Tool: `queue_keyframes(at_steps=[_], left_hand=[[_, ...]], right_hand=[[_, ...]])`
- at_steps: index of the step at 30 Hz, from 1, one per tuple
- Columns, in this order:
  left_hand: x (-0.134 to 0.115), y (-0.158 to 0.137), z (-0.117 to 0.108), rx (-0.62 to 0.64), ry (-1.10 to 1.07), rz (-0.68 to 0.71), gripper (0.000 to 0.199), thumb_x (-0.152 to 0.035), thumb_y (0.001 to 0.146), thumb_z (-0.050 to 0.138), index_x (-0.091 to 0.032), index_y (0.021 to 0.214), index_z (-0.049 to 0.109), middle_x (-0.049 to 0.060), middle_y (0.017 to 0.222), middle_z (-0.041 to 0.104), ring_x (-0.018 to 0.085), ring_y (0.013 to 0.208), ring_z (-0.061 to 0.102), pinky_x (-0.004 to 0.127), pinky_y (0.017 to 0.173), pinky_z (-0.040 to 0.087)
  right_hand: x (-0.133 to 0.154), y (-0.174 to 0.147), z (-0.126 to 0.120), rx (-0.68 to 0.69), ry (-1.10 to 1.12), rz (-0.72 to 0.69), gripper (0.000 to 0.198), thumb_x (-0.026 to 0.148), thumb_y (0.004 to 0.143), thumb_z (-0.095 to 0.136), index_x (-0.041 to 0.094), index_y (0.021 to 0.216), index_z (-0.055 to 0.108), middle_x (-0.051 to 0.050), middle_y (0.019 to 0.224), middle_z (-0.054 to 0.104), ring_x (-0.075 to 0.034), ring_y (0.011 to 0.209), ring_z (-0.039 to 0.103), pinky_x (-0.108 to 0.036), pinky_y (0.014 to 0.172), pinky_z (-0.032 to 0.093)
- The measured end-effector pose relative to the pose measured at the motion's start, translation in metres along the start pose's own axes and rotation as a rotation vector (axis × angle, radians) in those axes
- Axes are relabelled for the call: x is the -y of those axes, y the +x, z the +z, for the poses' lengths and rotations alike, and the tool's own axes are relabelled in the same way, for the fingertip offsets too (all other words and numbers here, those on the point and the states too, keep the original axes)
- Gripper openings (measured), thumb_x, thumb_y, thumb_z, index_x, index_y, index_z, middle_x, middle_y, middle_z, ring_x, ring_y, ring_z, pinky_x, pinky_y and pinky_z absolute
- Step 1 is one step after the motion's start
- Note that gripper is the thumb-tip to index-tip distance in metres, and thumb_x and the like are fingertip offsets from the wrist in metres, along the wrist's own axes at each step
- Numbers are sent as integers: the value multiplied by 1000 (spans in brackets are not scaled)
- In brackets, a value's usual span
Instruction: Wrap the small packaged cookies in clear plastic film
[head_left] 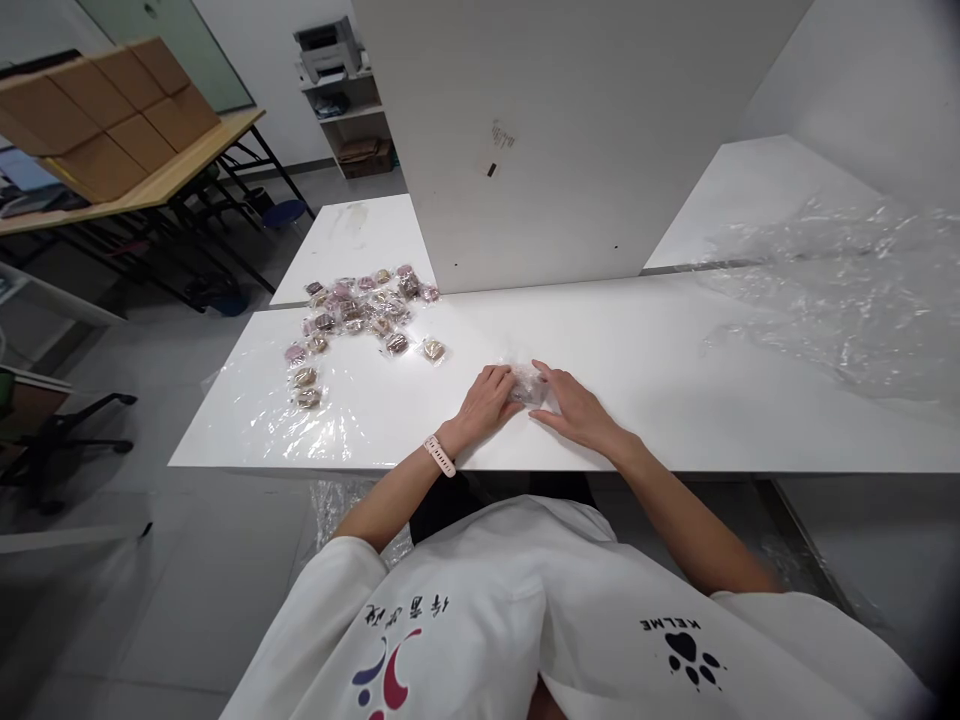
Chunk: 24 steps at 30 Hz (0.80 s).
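A small bundle of clear bubble wrap (527, 384) rests on the white table near its front edge, between my two hands. My left hand (480, 402), a pale pink band on its wrist, has its fingers curled over the bundle's left side. From the right, my right hand (576, 408) holds the bundle between thumb and fingers. What the wrap contains is too blurred to make out. To the left lies a loose heap of small round pieces in clear wrappers (349, 312), pink, brown and yellowish. One yellowish wrapped piece (433, 349) lies nearest my left hand.
A tall white panel (555, 140) stands along the back of the white table (637, 400). Crumpled clear plastic film (840, 300) spreads over the right side. More clear film (255, 400) covers the left end. Cardboard boxes (112, 110) stand on a wooden table behind.
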<state>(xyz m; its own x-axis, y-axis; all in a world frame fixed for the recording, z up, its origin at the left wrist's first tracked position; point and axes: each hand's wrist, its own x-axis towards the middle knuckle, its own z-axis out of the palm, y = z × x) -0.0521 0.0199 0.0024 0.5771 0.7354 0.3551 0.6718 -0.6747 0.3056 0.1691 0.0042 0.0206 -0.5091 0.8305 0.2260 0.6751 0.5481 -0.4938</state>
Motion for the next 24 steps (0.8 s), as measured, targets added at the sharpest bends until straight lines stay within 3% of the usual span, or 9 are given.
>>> queue_keyframes(at_steps=[2, 6, 9, 13, 16, 18, 20, 22, 24], left_hand=[[1, 2, 1, 13, 21, -18, 29, -38, 97, 55, -17, 117, 55, 16, 125, 55, 30, 116, 52, 47, 95, 49], [1, 3, -1, 9, 62, -70, 30, -38, 100, 49, -17, 118, 59, 15, 123, 58, 28, 112, 53, 44, 94, 47], [6, 12, -8, 40, 70, -154, 28, -39, 100, 49, -18, 110, 64, 12, 113, 65, 26, 104, 57, 41, 91, 44], [20, 41, -16, 101, -73, -401, 32, -44, 101, 46, -20, 93, 65, 5, 87, 68, 21, 82, 59, 33, 74, 42], [31, 64, -15, 76, -191, -556, 26, -45, 99, 49, -22, 94, 62, 3, 91, 66, 18, 78, 57, 30, 67, 39], [37, 76, -11, 47, -188, -584, 22, -43, 97, 53, -23, 95, 60, 4, 97, 64, 20, 85, 57, 30, 69, 39], [42, 82, -8, 37, -160, -579, 18, -40, 95, 57, -22, 95, 59, 7, 99, 63, 23, 95, 56, 32, 73, 40], [46, 84, -4, 34, -157, -580, 11, -33, 93, 58, -22, 94, 58, 9, 99, 63, 26, 100, 54, 34, 79, 41], [49, 82, -1, 1, -219, -603, 6, -26, 92, 56, -21, 95, 58, 9, 101, 63, 26, 102, 54, 37, 85, 41]], right_hand=[[1, 1, 8, -57, -80, -4, 58, 39, 97, 50, 20, 150, 33, -14, 121, 59, -30, 106, 56, -45, 87, 49], [0, 15, 16, -73, -181, -29, 36, 41, 100, 47, 18, 124, 59, -15, 114, 62, -29, 100, 57, -40, 83, 48], [-5, 34, 11, -55, -140, -4, 33, 43, 101, 43, 19, 109, 65, -12, 106, 65, -26, 97, 58, -38, 83, 46], [-17, 70, -3, 74, 36, 195, 41, 41, 102, 34, 20, 85, 64, -5, 87, 65, -19, 80, 58, -31, 71, 41], [-26, 98, -10, 171, 77, 340, 47, 48, 100, 34, 20, 76, 63, -4, 76, 63, -18, 73, 56, -28, 64, 38], [-28, 109, -11, 142, 17, 405, 39, 45, 97, 41, 19, 82, 66, -7, 85, 66, -22, 84, 58, -30, 70, 40], [-27, 113, -7, 15, -34, 382, 32, 36, 96, 43, 18, 100, 68, -12, 107, 67, -27, 104, 56, -35, 81, 43], [-22, 108, 1, -47, -30, 232, 37, 33, 98, 40, 18, 122, 63, -14, 128, 61, -29, 118, 51, -39, 93, 43], [-18, 99, 11, 0, -25, 51, 47, 41, 97, 45, 22, 140, 53, -12, 145, 51, -30, 126, 48, -44, 100, 41]])
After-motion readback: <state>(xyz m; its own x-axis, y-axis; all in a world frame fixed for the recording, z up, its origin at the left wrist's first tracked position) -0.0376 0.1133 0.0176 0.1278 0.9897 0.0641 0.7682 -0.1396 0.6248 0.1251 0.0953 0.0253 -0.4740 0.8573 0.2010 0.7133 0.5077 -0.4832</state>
